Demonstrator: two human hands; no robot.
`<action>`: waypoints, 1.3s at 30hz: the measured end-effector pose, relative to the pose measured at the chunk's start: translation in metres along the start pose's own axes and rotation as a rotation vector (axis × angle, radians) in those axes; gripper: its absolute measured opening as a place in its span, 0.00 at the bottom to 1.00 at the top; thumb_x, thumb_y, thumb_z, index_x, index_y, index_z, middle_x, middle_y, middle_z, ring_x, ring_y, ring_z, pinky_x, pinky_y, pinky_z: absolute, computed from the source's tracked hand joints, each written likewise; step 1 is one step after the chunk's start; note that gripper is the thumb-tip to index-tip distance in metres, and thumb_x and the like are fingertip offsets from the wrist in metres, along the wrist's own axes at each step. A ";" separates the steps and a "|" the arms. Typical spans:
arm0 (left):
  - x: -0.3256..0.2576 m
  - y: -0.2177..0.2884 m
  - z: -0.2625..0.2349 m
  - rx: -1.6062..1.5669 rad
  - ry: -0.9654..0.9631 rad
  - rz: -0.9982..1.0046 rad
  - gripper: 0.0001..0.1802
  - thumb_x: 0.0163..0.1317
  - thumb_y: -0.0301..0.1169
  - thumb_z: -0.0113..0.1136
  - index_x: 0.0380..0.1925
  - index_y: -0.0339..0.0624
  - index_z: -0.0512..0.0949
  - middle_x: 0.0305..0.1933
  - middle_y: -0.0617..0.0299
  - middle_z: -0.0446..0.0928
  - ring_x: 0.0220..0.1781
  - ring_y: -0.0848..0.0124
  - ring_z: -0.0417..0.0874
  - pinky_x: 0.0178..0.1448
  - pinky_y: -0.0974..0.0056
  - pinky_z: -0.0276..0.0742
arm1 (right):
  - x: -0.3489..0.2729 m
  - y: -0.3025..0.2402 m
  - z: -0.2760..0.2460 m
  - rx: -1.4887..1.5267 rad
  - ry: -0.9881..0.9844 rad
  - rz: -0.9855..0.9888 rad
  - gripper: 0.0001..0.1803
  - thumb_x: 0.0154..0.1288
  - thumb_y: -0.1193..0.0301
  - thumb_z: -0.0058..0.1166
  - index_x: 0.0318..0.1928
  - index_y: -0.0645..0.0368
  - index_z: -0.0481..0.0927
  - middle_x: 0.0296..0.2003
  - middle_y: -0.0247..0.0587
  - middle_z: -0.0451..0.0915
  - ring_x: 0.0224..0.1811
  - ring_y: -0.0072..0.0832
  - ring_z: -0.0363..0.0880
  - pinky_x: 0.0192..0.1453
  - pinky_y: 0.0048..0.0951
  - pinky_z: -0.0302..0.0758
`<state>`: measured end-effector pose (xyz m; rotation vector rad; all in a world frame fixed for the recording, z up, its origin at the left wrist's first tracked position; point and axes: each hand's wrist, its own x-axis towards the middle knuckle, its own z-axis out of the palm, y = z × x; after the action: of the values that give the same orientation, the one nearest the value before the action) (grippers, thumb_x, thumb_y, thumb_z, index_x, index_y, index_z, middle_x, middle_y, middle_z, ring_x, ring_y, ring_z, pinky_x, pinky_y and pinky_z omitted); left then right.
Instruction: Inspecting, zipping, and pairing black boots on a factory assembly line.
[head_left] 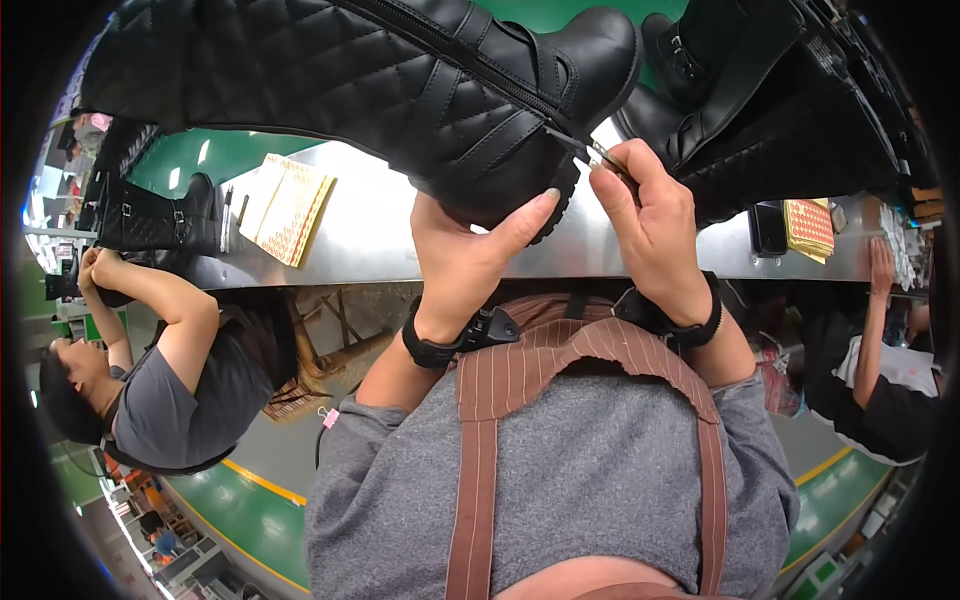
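A tall black quilted boot (320,85) lies on its side across the upper middle, toe to the right and shaft to the left. A long zip (470,65) runs down its upper side toward the foot. My left hand (465,250) grips the boot from below at the heel, its thumb against the ridged sole. In my right hand (650,220), a slim pointed metal tool (604,156) is pinched between thumb and fingers. Its tip reaches the boot near the lower end of the zip; the exact kind of tool cannot be made out.
More black boots (780,130) stand and lie at the right. Another boot (150,220) is at the left, by a co-worker (190,360). Label sheets (290,210) and pens lie on the metal table (375,225); a dark case (767,230) and stickers (810,225) are at right.
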<state>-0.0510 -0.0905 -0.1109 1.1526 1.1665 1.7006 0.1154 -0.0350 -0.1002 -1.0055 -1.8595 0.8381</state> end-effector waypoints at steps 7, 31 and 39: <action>-0.001 0.001 -0.004 0.034 -0.049 0.007 0.24 0.53 0.19 0.69 0.51 0.32 0.74 0.45 0.58 0.80 0.43 0.74 0.81 0.48 0.70 0.79 | 0.003 0.004 0.011 -0.055 0.043 -0.033 0.15 0.67 0.60 0.57 0.35 0.62 0.76 0.18 0.40 0.73 0.18 0.28 0.71 0.25 0.28 0.68; -0.004 -0.009 -0.009 0.079 0.053 0.031 0.21 0.53 0.18 0.69 0.47 0.33 0.76 0.43 0.59 0.82 0.41 0.74 0.83 0.47 0.71 0.79 | 0.001 0.001 0.015 -0.040 0.035 -0.128 0.13 0.64 0.63 0.61 0.33 0.61 0.76 0.17 0.37 0.71 0.18 0.25 0.68 0.24 0.25 0.66; -0.008 -0.010 -0.010 0.239 0.164 0.109 0.22 0.51 0.20 0.71 0.47 0.34 0.77 0.42 0.61 0.81 0.41 0.74 0.81 0.47 0.70 0.77 | -0.016 0.009 -0.008 -0.132 0.231 -0.261 0.11 0.63 0.68 0.61 0.33 0.62 0.76 0.23 0.36 0.71 0.21 0.21 0.68 0.25 0.23 0.65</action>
<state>-0.0567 -0.0978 -0.1245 1.2572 1.4638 1.8018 0.1304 -0.0440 -0.1097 -0.8749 -1.8130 0.4307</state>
